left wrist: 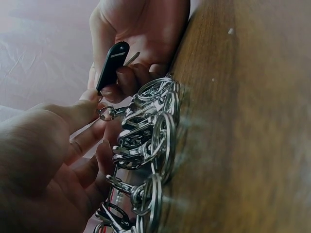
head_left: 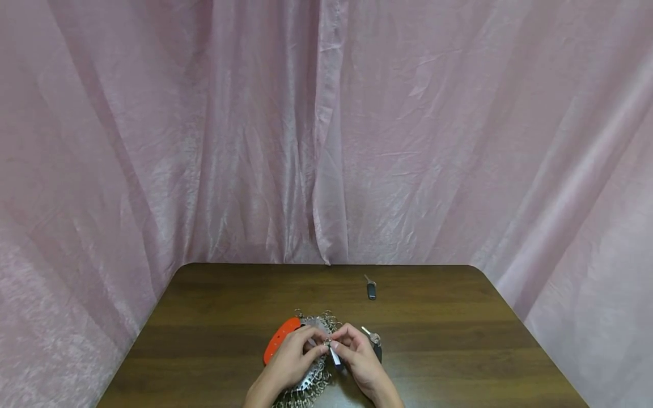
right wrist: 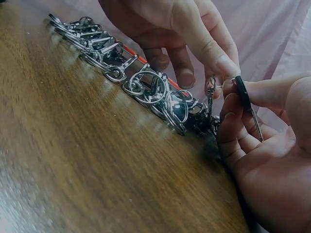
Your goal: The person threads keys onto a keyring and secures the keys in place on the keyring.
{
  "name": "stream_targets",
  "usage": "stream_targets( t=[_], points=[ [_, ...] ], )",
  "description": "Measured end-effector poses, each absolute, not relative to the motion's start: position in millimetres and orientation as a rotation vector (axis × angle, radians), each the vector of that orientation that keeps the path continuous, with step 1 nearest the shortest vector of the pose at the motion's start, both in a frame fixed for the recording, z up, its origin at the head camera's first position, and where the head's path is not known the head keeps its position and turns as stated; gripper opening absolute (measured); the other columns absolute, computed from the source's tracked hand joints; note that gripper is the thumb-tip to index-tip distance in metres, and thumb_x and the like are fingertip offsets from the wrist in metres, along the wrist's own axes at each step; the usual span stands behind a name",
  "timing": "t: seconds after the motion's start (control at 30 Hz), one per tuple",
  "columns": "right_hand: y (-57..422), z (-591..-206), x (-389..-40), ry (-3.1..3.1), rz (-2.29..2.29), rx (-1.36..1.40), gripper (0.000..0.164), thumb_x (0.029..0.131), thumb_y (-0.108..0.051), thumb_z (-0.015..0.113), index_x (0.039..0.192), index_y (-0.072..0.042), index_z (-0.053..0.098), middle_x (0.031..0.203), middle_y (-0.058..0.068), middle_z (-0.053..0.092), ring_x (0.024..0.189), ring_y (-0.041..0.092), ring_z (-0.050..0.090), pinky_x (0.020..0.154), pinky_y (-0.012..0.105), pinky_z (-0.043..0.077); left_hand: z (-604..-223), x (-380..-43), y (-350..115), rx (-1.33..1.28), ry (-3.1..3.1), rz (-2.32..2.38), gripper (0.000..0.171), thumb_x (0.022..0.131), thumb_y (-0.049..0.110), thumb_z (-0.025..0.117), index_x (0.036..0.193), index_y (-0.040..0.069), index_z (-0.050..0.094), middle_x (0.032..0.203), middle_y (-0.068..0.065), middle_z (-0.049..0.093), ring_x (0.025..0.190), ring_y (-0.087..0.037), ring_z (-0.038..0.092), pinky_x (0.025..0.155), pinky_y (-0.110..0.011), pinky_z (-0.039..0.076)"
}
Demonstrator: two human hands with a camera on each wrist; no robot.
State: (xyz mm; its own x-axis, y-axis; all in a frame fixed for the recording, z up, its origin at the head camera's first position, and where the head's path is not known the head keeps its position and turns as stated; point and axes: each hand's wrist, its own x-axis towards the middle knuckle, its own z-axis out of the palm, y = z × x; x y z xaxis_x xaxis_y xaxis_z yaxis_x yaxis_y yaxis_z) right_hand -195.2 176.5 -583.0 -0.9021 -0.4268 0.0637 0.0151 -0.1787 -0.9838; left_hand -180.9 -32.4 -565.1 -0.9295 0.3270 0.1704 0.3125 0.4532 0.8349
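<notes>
My left hand (head_left: 292, 358) pinches a small metal snap hook (left wrist: 108, 113) between thumb and fingers. Close against it, my right hand (head_left: 359, 358) holds a key tag (right wrist: 243, 93), dark-backed with a white face in the head view, and a key (right wrist: 257, 125) hangs from it. A thin ring links tag and hook near both fingertips; whether it is threaded through the hook I cannot tell. Under the hands lies a key holder with an orange handle (head_left: 280, 336) and many metal hooks and split rings (left wrist: 164, 141) around its edge.
Right of my right hand lies another key with a dark tag (head_left: 377, 352), partly hidden by the hand. A further tagged key (head_left: 371, 290) lies farther back on the brown wooden table (head_left: 449, 328). Pink curtains (head_left: 408, 141) hang behind the table.
</notes>
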Motion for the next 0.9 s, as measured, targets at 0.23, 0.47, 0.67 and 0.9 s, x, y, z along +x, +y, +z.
stream_targets(
  t=[0.23,0.47,0.67,0.9],
  points=[
    [176.5,-583.6,-196.4,1.802,-2.157,-0.487,0.033,0.103,0.0,0.063,0.122,0.022,0.047,0.109,0.007,0.068,0.099,0.013,0.065,0.083,0.024,0.052,-563.4,-180.6,-31.8,0.584,2.689,1.516,0.013,0.102,0.028,0.073,0.112,0.02,0.075,0.104,0.009,0.067,0.081,-0.002,0.062,0.074,-0.026,0.054],
    [176.6,-583.1,-196.3,1.81,-2.156,-0.444,0.033,0.103,0.0,0.064,0.123,0.021,0.048,0.11,0.012,0.07,0.1,0.015,0.067,0.085,0.026,0.053,-565.4,-181.7,-31.9,0.56,2.642,1.54,0.019,0.097,0.029,0.08,0.112,0.019,0.076,0.107,0.006,0.069,0.08,-0.003,0.065,0.073,-0.026,0.056],
    [176.5,-582.8,-196.3,1.804,-2.163,-0.437,0.033,0.102,0.0,0.064,0.122,0.021,0.048,0.108,0.011,0.07,0.099,0.015,0.068,0.084,0.025,0.053,-565.0,-180.8,-32.3,0.566,2.636,1.537,0.019,0.096,0.028,0.08,0.112,0.019,0.075,0.109,0.006,0.069,0.083,-0.004,0.066,0.075,-0.026,0.057],
    [176.5,-583.8,-195.9,1.804,-2.159,-0.415,0.033,0.101,0.0,0.065,0.122,0.021,0.048,0.109,0.01,0.071,0.102,0.016,0.068,0.085,0.026,0.053,-564.1,-179.8,-32.9,0.562,2.636,1.51,0.02,0.098,0.03,0.078,0.113,0.017,0.075,0.107,0.007,0.069,0.083,-0.003,0.065,0.074,-0.027,0.056]
  ],
)
